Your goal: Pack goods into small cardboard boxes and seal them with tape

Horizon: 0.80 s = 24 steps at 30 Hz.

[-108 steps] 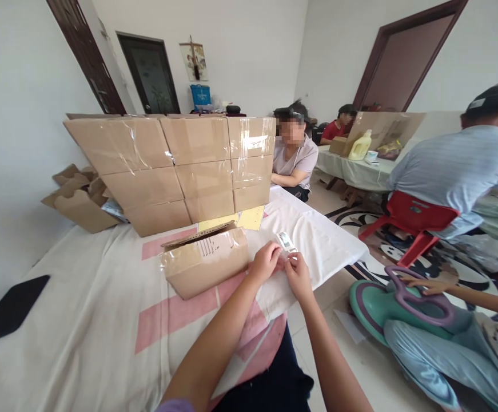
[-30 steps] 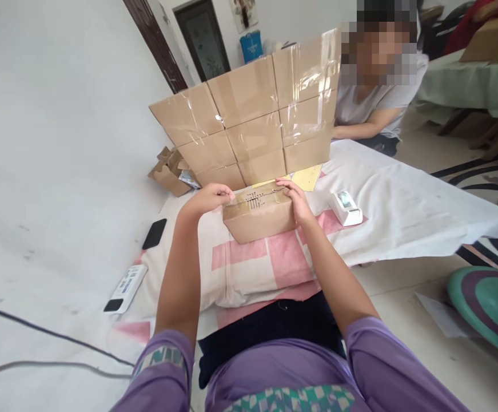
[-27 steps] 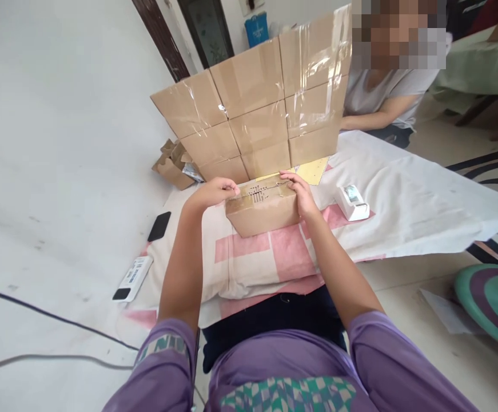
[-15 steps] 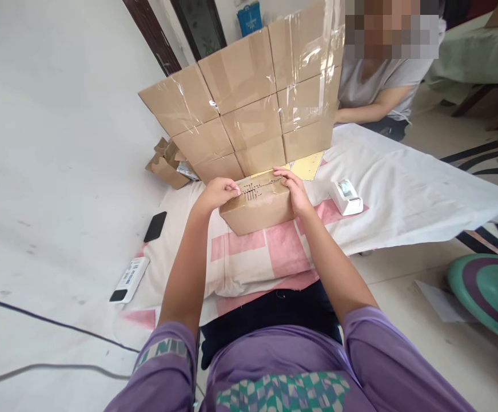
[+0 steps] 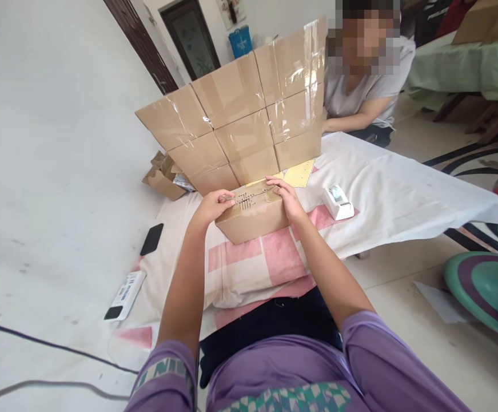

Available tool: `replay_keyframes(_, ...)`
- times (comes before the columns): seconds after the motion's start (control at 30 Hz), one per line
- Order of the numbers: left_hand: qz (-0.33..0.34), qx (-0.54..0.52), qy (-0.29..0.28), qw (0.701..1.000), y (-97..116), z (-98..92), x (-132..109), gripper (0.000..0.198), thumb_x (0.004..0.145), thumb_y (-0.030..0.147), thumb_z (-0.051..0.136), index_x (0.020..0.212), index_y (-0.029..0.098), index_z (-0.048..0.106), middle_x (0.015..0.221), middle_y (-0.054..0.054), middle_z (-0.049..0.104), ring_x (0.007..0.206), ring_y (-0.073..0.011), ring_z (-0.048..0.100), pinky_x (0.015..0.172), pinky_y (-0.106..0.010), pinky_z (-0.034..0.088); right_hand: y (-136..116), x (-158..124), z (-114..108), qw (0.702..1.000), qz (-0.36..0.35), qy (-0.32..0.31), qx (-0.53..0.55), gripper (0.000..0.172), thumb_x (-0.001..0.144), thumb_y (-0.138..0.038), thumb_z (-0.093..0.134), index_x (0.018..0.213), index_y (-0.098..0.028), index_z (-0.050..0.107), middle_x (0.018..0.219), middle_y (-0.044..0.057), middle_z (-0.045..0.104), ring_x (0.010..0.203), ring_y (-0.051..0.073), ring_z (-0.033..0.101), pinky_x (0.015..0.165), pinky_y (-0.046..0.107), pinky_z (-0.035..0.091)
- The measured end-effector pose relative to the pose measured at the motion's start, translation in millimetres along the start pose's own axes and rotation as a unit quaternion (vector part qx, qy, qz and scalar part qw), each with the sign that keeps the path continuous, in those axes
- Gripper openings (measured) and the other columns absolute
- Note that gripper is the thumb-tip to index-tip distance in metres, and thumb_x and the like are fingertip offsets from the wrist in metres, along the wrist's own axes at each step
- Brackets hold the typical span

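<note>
- The small cardboard box [image 5: 252,220] sits on the table's pink-and-white cloth [image 5: 274,257], right in front of the person, with rows of dark slots on its top face.
- The left hand [image 5: 212,206] is curled over the box's upper left corner, fingers closed on the edge. Whether anything is pinched under the fingertips is too small to make out.
- The right hand [image 5: 286,197] lies flat on the right of the top face, fingers stretched out and resting on the flap, not clasping it.
- Just behind the box lies a yellow sheet [image 5: 299,173]. Behind that rises a wall of taped boxes [image 5: 240,123], three rows high, glossy with clear tape.
- To the right of the box, apart from it, a small white device [image 5: 337,202] stands on the cloth.
- To the left are a black phone [image 5: 151,239] and, nearer the table's corner, a white handheld unit [image 5: 124,288] with a printed label.
- Open empty cartons [image 5: 163,178] are piled by the left end of the wall.
- Another person [image 5: 366,91] sits at the table's far side, forearm on the cloth.
- A teal ride-on toy [image 5: 484,286] sits on the floor at the right.
</note>
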<state>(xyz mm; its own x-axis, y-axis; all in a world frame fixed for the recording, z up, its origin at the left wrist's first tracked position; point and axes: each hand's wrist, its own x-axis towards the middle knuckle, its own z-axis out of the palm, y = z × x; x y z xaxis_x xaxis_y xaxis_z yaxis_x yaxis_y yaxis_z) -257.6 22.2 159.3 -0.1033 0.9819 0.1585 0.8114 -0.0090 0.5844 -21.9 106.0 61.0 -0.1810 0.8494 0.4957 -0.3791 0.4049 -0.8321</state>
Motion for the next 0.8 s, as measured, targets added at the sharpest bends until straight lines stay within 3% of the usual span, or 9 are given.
replay_keyframes(0.3, -0.042, -0.071, 0.049, 0.995, -4, 7.1, -6, 0.035, 0.077, 0.033, 0.073, 0.1, 0.023, 0.049, 0.077, 0.004, 0.061, 0.072, -0.0158, 0.056, 0.071, -0.028, 0.04, 1, -1, 0, 1.0, 0.003, 0.001, 0.003, 0.026, 0.08, -0.027, 0.055, 0.097, -0.028, 0.073, 0.14, -0.001, 0.069, 0.142, 0.026, 0.052, 0.125, 0.045, 0.032)
replay_keyframes(0.4, -0.011, -0.033, 0.075, 0.997, -4, 9.1, -8, 0.027, 0.077, 0.032, 0.073, 0.087, 0.023, 0.049, 0.075, 0.004, 0.06, 0.071, -0.0153, 0.054, 0.07, -0.028, 0.039, 1, -1, -1, 1.0, -0.001, 0.001, 0.001, 0.026, 0.08, -0.028, 0.055, 0.097, -0.028, 0.074, 0.14, -0.002, 0.069, 0.142, 0.026, 0.053, 0.125, 0.045, 0.033)
replay_keyframes(0.53, 0.023, -0.002, 0.047, 0.999, -4, 8.7, -13, 0.022, 0.08, 0.035, 0.071, 0.072, 0.021, 0.057, 0.067, 0.002, 0.057, 0.066, -0.0155, 0.051, 0.066, -0.029, 0.036, 3, -1, 0, 1.0, -0.007, 0.002, -0.009, 0.025, 0.081, -0.029, 0.054, 0.098, -0.028, 0.073, 0.14, -0.002, 0.069, 0.142, 0.026, 0.052, 0.126, 0.045, 0.032)
replay_keyframes(0.6, 0.024, 0.0, 0.025, 0.999, -4, 6.1, -15, 0.016, 0.082, 0.037, 0.07, 0.08, 0.021, 0.069, 0.071, 0.0, 0.062, 0.069, -0.0174, 0.055, 0.068, -0.031, 0.04, 3, -1, 0, 1.0, -0.009, 0.001, -0.01, 0.024, 0.082, -0.03, 0.055, 0.098, -0.028, 0.072, 0.14, -0.001, 0.068, 0.142, 0.026, 0.053, 0.126, 0.045, 0.031)
replay_keyframes(0.67, 0.027, 0.02, 0.001, 0.999, -5, 1.7, -17, 0.023, 0.084, 0.041, 0.069, 0.095, 0.022, 0.078, 0.083, -0.004, 0.067, 0.078, -0.0209, 0.059, 0.076, -0.034, 0.045, 3, 0, 0, 1.0, -0.013, -0.001, -0.006, 0.024, 0.082, -0.031, 0.055, 0.098, -0.028, 0.072, 0.14, -0.001, 0.069, 0.142, 0.027, 0.053, 0.126, 0.045, 0.031)
replay_keyframes(0.73, 0.036, 0.064, -0.02, 0.997, -5, -3.7, -20, 0.034, 0.085, 0.047, 0.068, 0.108, 0.026, 0.081, 0.101, -0.007, 0.069, 0.097, -0.0269, 0.061, 0.091, -0.039, 0.047, 2, -1, 0, 1.0, -0.016, -0.002, -0.01, 0.023, 0.082, -0.031, 0.055, 0.097, -0.028, 0.072, 0.139, -0.001, 0.069, 0.142, 0.026, 0.052, 0.126, 0.045, 0.032)
replay_keyframes(0.8, 0.035, 0.116, -0.04, 0.992, -4, -8.2, -25, 0.04, 0.088, 0.053, 0.064, 0.118, 0.032, 0.08, 0.126, -0.008, 0.066, 0.121, -0.0343, 0.054, 0.108, -0.048, 0.04, 1, -1, 0, 1.0, -0.015, -0.001, -0.021, 0.023, 0.083, -0.033, 0.055, 0.097, -0.028, 0.072, 0.139, -0.001, 0.069, 0.143, 0.026, 0.052, 0.125, 0.045, 0.032)
